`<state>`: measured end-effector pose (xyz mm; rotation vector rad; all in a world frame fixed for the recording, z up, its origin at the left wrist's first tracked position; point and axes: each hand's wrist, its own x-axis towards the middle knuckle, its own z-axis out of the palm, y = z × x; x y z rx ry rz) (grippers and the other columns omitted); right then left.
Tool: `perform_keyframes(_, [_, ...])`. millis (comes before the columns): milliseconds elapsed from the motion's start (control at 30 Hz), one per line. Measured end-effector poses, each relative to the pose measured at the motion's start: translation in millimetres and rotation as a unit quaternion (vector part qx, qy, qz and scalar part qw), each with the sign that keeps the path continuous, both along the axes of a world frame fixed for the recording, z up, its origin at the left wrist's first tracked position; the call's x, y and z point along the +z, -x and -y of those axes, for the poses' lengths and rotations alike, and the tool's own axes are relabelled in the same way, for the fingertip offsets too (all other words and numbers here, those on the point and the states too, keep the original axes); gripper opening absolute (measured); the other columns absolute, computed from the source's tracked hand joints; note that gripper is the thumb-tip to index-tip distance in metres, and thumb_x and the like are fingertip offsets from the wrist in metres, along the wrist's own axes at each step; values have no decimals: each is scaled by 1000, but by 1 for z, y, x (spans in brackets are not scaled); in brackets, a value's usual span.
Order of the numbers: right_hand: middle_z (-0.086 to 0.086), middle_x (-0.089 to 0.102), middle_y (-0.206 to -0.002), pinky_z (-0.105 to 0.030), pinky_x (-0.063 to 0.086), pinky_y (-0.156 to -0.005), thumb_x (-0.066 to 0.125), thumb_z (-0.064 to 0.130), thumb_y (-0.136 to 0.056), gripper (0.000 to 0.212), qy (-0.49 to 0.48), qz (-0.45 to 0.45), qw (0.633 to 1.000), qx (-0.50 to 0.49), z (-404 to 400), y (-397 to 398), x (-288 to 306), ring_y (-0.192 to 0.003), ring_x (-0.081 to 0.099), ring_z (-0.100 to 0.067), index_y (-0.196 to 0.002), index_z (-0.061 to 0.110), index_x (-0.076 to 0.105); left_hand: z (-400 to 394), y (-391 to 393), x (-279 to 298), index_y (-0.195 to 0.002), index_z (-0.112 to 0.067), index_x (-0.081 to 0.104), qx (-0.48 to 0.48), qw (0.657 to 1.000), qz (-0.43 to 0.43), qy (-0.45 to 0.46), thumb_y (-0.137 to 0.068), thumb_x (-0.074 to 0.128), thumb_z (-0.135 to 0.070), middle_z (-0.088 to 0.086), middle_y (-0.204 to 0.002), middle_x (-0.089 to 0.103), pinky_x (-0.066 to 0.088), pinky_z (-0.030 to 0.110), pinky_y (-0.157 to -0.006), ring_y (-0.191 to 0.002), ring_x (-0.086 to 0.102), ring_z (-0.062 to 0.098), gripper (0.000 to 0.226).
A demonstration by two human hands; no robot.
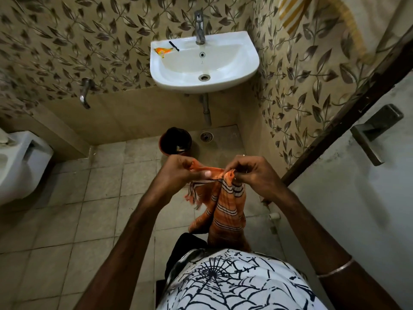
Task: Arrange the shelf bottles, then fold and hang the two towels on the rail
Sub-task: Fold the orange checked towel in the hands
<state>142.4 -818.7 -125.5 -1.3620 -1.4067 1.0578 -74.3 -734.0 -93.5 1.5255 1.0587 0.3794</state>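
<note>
step: folding towel 1 of 2 | left hand [178, 173] and right hand [250, 171] pinch orange striped towel [225, 211] top edge, frame centre | next: likely match corners, then find rail

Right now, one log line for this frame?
stage: folding | left hand: pinches orange striped cloth towel top edge | right hand: pinches same edge | towel: hangs over tiled floor, unhung

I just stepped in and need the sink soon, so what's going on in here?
A person stands before the sink, holding an orange striped towel up with both hands. The left hand and right hand each pinch its top edge close together, and the rest hangs down in front of them, bunched rather than neatly folded. Another cloth hangs at the upper right. The sink itself is free, with only a small orange wrapper on its rim.
</note>
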Motion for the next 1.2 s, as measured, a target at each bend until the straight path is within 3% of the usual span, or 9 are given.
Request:
perform_keyframes(133, [1,70,-96,-42,59,-85,69,1,-87,21,-8,30,1000,-3,0,-9,-1,-96,68,-17,-89,21,74,5,-7,1,-95,9,69,41,997,70,-5,-72,75,-32,23,-91,73,58,31,-80,-88,71,32,47])
perform_keyframes(267, [4,57,-109,-24,53,-91,70,23,-82,6,-54,84,995,-23,3,-14,0,-109,58,-11,-87,20,72,10,-21,0,-94,0,73,119,986,116,-12,-83,74,-19,14,-88,75,60,30,-71,-82,73,24,22])
perform_keyframes(367, [8,61,-95,-25,52,-81,62,30,-81,7,-71,77,994,-46,8,-13,5,-95,61,-13,-82,27,69,13,-29,1,-90,-8,74,160,979,126,-25,-86,72,-16,8,-84,76,60,30,-69,-79,74,20,10])
perform_keyframes(500, [4,71,-86,-46,59,-73,64,26,-86,7,-55,48,997,-33,10,-8,5,-82,69,-17,-88,25,71,20,-37,4,-96,-12,76,108,986,125,-28,-87,71,-14,5,-89,77,59,38,-79,-86,74,20,10])
perform_keyframes(600, [4,74,-87,-50,59,-73,68,32,-84,15,-65,54,995,-47,8,-3,5,-83,71,-18,-92,20,75,26,-40,4,-103,-8,75,75,989,126,-31,-88,69,-12,5,-93,77,58,39,-83,-91,74,19,17])
perform_keyframes(833, [6,74,-78,-34,59,-64,75,28,-82,15,-95,90,988,-80,3,2,9,-72,71,-10,-84,13,77,34,-37,3,-114,-8,72,31,989,141,-15,-96,58,-15,3,-103,76,58,28,-85,-101,71,13,24])
perform_keyframes(933, [4,71,-72,-26,56,-58,79,23,-82,13,-99,106,985,-93,2,3,6,-66,68,-9,-78,12,73,36,-34,3,-116,-8,70,5,989,146,-21,-93,61,-18,3,-107,76,57,32,-90,-103,70,14,27])
perform_keyframes(1067, [5,70,-70,-29,57,-58,78,17,-81,9,-96,119,983,-106,-1,4,4,-65,67,-8,-76,12,72,36,-32,-1,-121,-6,67,-21,988,146,-49,-84,72,-10,7,-110,75,57,41,-91,-105,70,20,37])
perform_keyframes(1200, [4,68,-69,-29,56,-56,80,21,-81,16,-94,116,983,-103,-2,1,3,-63,66,-10,-74,15,67,32,-33,-4,-117,-6,70,-10,985,108,-134,-90,65,-9,3,-108,75,58,41,-89,-103,70,13,27])
